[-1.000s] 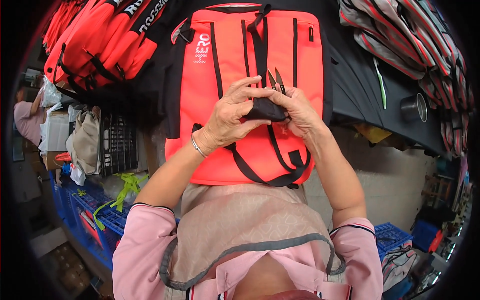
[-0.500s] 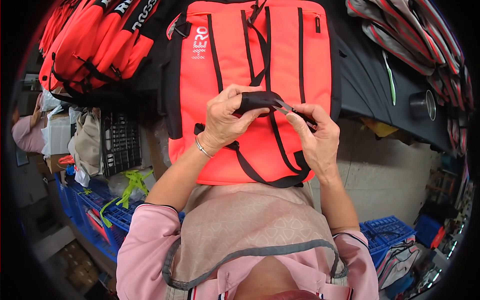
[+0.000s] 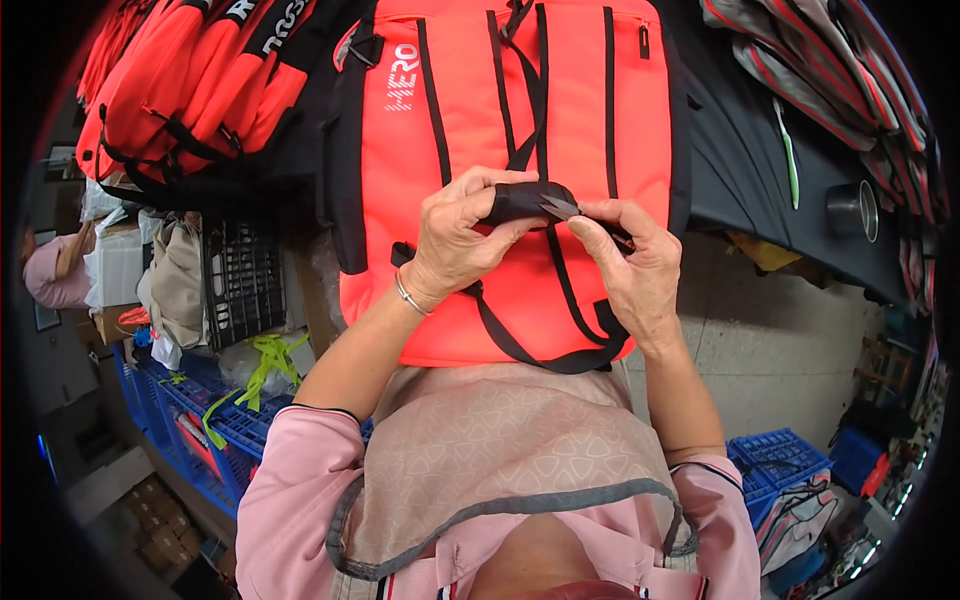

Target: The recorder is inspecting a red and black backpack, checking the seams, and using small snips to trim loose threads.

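A bright coral-red backpack (image 3: pixel 450 330) with black straps and side panels lies in front of me on the black-covered table. Above its middle, my left hand (image 3: pixel 460 235) pinches a black strap piece (image 3: pixel 520 201), bent over between fingers and thumb. My right hand (image 3: pixel 632 265) is closed round small metal snips (image 3: pixel 560 207). Their pointed blades lie against the right end of the strap piece, and the handle is mostly hidden in my palm. A loose black webbing strap (image 3: pixel 500 335) loops down across the bag's lower part.
More red bags (image 3: pixel 190 95) are piled at the far left, and grey bags with red trim (image 3: pixel 800 75) at the far right. A toothbrush (image 3: pixel 788 155) and a metal cup (image 3: pixel 851 210) sit on the table's right side. Blue crates (image 3: pixel 780 460) flank me; another person (image 3: pixel 58 270) is at the left.
The blades of the snips have come closer together against the black strap piece. Both hands stay nearly in place, and the view has shifted slightly.
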`<action>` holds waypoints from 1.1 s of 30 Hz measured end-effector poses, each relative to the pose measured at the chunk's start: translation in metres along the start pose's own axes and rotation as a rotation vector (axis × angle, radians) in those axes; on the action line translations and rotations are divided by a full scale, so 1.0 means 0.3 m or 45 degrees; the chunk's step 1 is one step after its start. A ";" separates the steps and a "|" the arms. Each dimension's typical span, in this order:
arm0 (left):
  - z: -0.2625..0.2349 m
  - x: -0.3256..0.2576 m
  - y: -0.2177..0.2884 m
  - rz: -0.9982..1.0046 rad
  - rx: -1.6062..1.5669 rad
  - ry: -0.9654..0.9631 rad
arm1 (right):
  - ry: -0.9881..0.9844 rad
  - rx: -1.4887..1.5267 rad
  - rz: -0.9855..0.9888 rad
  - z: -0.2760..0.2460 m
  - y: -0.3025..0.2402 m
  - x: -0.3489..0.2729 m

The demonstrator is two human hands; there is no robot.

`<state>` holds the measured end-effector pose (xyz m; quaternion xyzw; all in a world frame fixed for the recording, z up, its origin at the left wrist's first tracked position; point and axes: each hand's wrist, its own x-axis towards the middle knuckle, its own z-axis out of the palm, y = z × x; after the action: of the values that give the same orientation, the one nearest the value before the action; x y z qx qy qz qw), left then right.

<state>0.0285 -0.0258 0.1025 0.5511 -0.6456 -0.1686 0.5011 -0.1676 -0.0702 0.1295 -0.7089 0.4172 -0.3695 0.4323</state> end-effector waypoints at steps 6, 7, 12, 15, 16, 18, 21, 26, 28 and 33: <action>0.000 0.004 0.001 0.013 -0.026 -0.012 | -0.022 -0.029 -0.060 -0.004 -0.007 0.018; -0.002 0.005 0.002 0.012 -0.026 -0.012 | -0.022 -0.029 -0.059 -0.008 -0.010 0.019; -0.005 0.002 -0.008 -0.006 -0.024 -0.013 | -0.001 0.230 0.125 -0.015 -0.001 0.011; -0.004 0.002 -0.006 0.033 -0.026 -0.006 | -0.053 0.055 0.037 0.000 -0.005 0.008; -0.008 -0.002 -0.001 0.029 -0.024 -0.006 | -0.056 0.056 0.038 -0.004 -0.004 0.007; -0.026 -0.022 0.022 0.016 -0.010 -0.109 | -0.075 0.087 0.075 -0.024 -0.003 0.001; -0.068 -0.070 0.054 0.086 -0.032 -0.279 | 0.056 0.368 0.275 -0.067 0.020 -0.014; -0.168 -0.229 0.099 -0.007 0.208 -0.428 | 0.146 0.411 0.277 -0.141 0.113 -0.053; -0.147 -0.262 0.151 -0.362 0.152 -0.165 | 0.106 0.397 0.278 -0.129 0.119 -0.070; -0.177 -0.266 0.163 -1.041 -0.074 -0.373 | 0.079 0.372 0.109 -0.057 0.038 -0.086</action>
<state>0.0375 0.0786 0.1267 0.7172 -0.4336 -0.4479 0.3115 -0.1957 -0.0551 0.1210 -0.6082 0.4020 -0.4293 0.5331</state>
